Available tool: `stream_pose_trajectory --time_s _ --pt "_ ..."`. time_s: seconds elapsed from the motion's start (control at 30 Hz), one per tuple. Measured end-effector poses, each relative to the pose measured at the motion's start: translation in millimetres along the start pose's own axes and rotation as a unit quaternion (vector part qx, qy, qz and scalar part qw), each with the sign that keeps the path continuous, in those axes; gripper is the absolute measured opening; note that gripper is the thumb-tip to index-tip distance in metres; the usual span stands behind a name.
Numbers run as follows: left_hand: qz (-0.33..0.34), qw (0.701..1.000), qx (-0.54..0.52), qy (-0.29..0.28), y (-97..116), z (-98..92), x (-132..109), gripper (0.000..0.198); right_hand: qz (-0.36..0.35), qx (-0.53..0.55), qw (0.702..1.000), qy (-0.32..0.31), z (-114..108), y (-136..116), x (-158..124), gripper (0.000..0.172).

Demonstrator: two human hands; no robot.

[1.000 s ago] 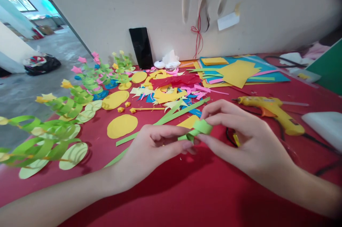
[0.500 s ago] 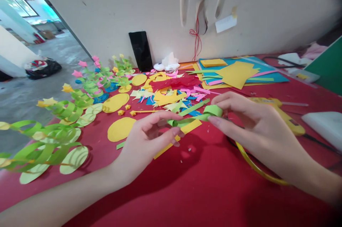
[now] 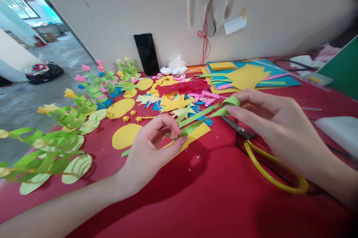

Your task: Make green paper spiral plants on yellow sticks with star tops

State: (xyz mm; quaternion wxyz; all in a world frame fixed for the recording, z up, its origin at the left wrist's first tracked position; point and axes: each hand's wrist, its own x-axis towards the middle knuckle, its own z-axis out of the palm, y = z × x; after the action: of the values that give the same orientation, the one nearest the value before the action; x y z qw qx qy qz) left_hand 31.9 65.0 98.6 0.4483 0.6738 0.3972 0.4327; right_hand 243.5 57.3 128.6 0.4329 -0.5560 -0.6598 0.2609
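Note:
A green paper strip (image 3: 207, 119) stretches between my hands above the red table. My left hand (image 3: 156, 139) pinches its near end between thumb and fingers. At the other end, which curls into a loop, the thumb and finger of my right hand (image 3: 268, 122) are closed on the paper. Beneath the strip lie a yellow paper strip (image 3: 197, 135) and another straight green strip (image 3: 198, 115). Scissors with yellow handles (image 3: 263, 167) rest on the table, partly covered by my right hand. A yellow paper disc (image 3: 125, 136) is just left of my left hand.
Curled green paper decorations (image 3: 44, 156) on round bases line the left side. Colourful paper scraps (image 3: 179, 100) are heaped mid-table. A black phone (image 3: 147, 54) leans on the wall. Paper sheets (image 3: 291, 80) lie at the back right, and a white object (image 3: 338, 131) sits at the right.
My right hand has moved slightly right and up, drawing the green strip longer between my hands. More of the scissors shows now.

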Motion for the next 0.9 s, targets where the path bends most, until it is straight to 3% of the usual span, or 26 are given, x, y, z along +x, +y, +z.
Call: stream_pose_trajectory --time_s 0.23,0.43,0.67,0.77,0.9 --pt "0.011 0.999 -0.004 0.039 -2.4 -0.8 -0.2 0.018 -0.016 -0.026 0.999 0.044 -2.5 0.6 2.0 0.02" --pt "0.004 0.989 -0.093 0.118 -4.5 -2.0 3.9 0.03 -0.025 -0.054 0.995 0.08 -1.2 0.7 2.3 0.016" --pt "-0.038 0.98 -0.143 0.131 -5.4 -3.0 6.8 0.021 0.01 -0.038 0.992 0.118 -5.2 0.3 4.2 0.018" --pt "-0.04 0.98 -0.164 0.105 -6.1 -1.5 5.7 0.017 0.009 0.004 0.997 0.077 -2.7 0.7 1.5 0.015" --pt "-0.077 0.979 -0.183 -0.034 -6.5 2.3 2.0 0.019 0.016 0.049 0.998 -0.048 4.2 -2.1 -4.0 0.011"
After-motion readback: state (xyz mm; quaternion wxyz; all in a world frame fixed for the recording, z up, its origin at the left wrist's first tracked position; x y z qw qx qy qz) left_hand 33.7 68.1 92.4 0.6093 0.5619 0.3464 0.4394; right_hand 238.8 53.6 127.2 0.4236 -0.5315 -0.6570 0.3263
